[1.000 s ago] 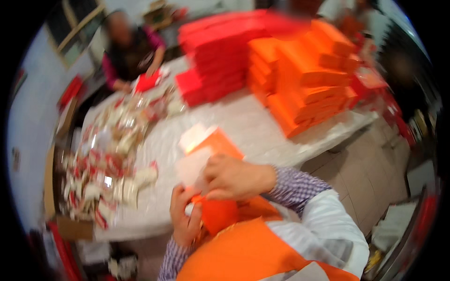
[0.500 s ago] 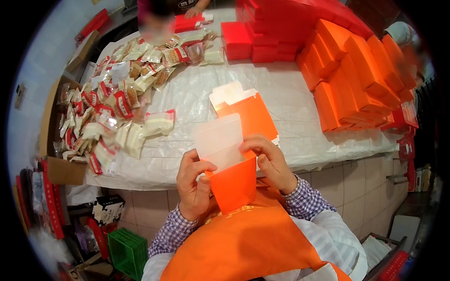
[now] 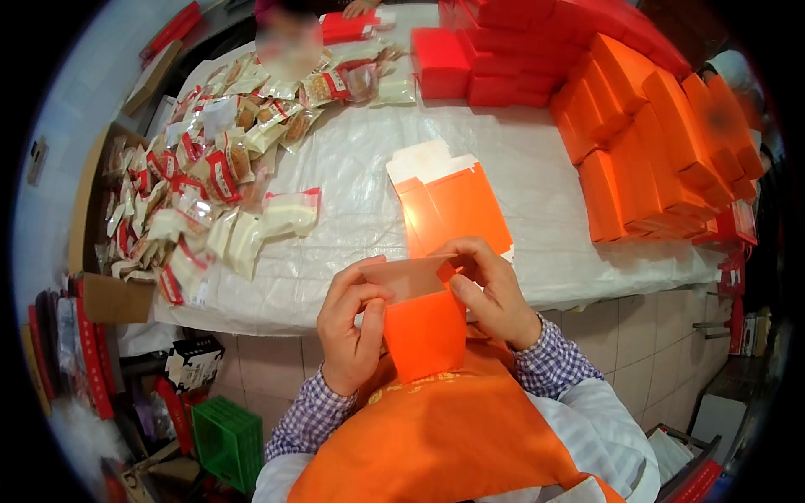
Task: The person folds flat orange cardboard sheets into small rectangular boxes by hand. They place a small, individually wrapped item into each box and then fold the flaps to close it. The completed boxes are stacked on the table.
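Observation:
An orange carton (image 3: 426, 335) is held up in front of my orange apron, its pale inner side showing at the top. My left hand (image 3: 350, 323) grips its left edge between thumb and fingers. On the other side, my right hand (image 3: 493, 289) pinches the upper right corner, where a small orange flap sticks up by the thumb. Just beyond my hands, flat orange carton blanks (image 3: 461, 210) with white tabs lie on the covered table (image 3: 352, 176).
Wrapped snack packs (image 3: 222, 176) are heaped at the left, beside an open cardboard box (image 3: 117, 298). Stacked orange boxes (image 3: 646, 151) stand at the right, red boxes (image 3: 503, 50) behind them. A green crate (image 3: 226, 444) sits low at left. Across the table a person's hand (image 3: 359, 8) shows.
The carton's tall pale lid panel, upright before, is now folded down lower toward the opening. My right hand has shifted slightly to the right along with the corner flap.

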The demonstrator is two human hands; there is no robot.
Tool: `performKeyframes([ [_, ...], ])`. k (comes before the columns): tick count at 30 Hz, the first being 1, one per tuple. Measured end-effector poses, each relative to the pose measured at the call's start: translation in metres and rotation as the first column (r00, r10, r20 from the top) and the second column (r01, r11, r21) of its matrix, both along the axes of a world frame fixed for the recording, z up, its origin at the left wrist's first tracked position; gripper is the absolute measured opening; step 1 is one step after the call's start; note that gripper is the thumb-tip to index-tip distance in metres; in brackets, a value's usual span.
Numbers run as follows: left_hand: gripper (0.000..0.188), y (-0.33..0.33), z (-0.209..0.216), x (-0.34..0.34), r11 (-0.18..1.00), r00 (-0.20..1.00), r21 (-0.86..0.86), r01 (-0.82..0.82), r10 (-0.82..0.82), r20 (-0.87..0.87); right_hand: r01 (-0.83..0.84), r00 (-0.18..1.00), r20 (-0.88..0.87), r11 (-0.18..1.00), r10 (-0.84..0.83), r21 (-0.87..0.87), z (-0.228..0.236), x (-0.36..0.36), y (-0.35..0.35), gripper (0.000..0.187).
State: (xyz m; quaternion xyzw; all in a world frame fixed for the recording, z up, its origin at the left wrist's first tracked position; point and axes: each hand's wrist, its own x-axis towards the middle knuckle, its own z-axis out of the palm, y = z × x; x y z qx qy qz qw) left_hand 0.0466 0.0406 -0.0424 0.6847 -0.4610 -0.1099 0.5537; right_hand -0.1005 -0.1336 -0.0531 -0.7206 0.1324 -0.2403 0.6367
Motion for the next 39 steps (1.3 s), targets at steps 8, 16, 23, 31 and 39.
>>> performKeyframes([
  [8,0.017,-0.006,-0.014,-0.005,0.993,0.931,-0.103,-0.050,0.009,-0.364,-0.053,0.998,-0.039,0.992,0.049,-0.114,-0.009,0.001,-0.011,0.031],
  [16,0.031,-0.002,-0.006,0.013,0.991,0.985,0.002,0.134,-0.133,-0.110,-0.074,0.997,-0.027,0.971,0.069,-0.229,-0.004,0.000,-0.013,0.035],
  [23,0.029,-0.002,0.005,0.010,0.988,0.979,0.045,0.149,-0.141,-0.149,-0.045,0.999,-0.020,0.946,0.041,-0.321,0.007,-0.003,-0.011,0.030],
  [31,0.023,-0.002,0.016,0.001,0.994,0.970,0.042,0.099,-0.087,-0.229,0.017,0.999,0.039,0.948,-0.005,-0.316,0.012,-0.005,-0.002,0.023],
  [39,0.019,-0.003,0.018,-0.007,0.997,0.986,0.042,0.064,-0.057,-0.158,0.040,0.990,0.138,0.937,0.008,-0.347,0.007,-0.005,0.002,0.023],
])
